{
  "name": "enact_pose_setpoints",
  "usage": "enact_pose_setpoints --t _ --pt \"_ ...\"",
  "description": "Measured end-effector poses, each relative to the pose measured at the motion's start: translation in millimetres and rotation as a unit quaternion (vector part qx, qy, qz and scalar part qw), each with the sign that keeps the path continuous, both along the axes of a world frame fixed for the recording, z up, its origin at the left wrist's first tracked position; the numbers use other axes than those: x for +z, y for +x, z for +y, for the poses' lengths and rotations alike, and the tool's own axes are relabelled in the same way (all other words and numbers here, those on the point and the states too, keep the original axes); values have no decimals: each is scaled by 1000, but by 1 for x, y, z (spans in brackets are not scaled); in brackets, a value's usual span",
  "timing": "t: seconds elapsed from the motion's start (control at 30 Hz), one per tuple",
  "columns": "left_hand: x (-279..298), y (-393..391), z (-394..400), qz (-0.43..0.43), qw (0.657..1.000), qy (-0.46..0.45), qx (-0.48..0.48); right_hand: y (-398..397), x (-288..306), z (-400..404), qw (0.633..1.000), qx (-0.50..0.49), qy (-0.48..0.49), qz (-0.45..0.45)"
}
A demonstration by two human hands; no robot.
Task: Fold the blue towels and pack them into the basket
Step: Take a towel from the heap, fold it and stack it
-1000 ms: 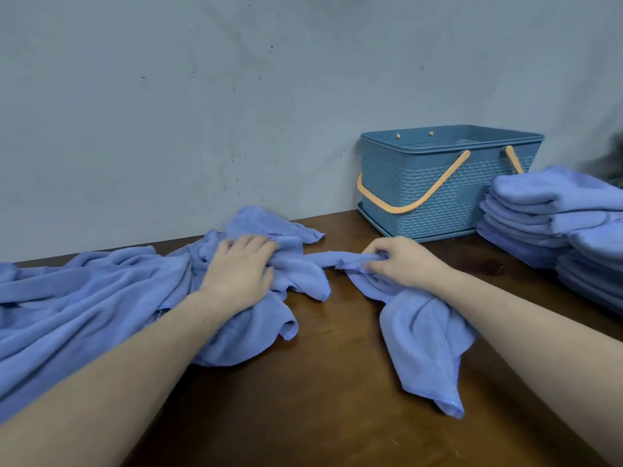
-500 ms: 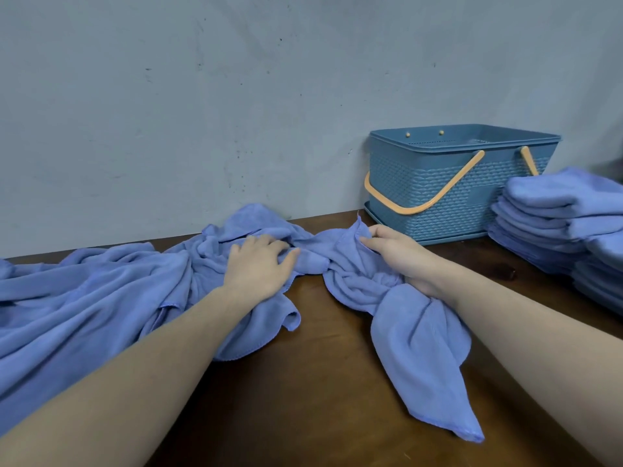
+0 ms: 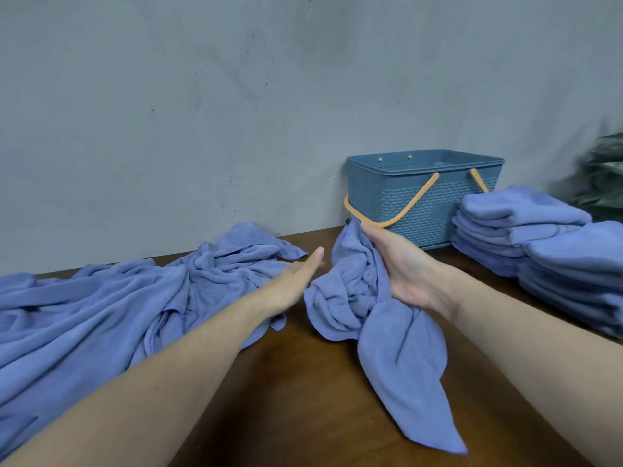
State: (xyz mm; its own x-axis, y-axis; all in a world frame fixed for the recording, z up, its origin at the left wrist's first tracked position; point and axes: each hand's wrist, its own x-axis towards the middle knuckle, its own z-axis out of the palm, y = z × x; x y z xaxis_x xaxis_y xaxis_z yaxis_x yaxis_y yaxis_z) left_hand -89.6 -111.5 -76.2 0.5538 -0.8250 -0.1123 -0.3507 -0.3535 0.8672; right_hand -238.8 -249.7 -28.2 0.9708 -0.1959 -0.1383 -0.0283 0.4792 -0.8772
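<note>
From your head camera, your right hand (image 3: 404, 271) has its grip clenched around a bunched blue towel (image 3: 381, 325) trailing onto the worktop (image 3: 303, 399) before the basket (image 3: 421, 197), while your left hand (image 3: 296, 278) lies released, fingers straight, beside it.

A crumpled blue towel (image 3: 364, 298) sits bunched at frame centre, one tail trailing toward the lower right. Loose blue towels (image 3: 101, 318) sprawl at left. Folded towels (image 3: 546, 244) stack at right, beside the upright blue basket (image 3: 421, 203) with tan handles.
</note>
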Motion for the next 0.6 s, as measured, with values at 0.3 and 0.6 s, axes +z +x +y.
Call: enact_pose_setpoints --t 0.3,0.6 --pt "1 -20 4 169 981 -86 -38 -7 -3 -6 993 -79 -84 -19" --pt "21 22 16 260 937 -215 88 2 -14 -36 927 -175 -326 60"
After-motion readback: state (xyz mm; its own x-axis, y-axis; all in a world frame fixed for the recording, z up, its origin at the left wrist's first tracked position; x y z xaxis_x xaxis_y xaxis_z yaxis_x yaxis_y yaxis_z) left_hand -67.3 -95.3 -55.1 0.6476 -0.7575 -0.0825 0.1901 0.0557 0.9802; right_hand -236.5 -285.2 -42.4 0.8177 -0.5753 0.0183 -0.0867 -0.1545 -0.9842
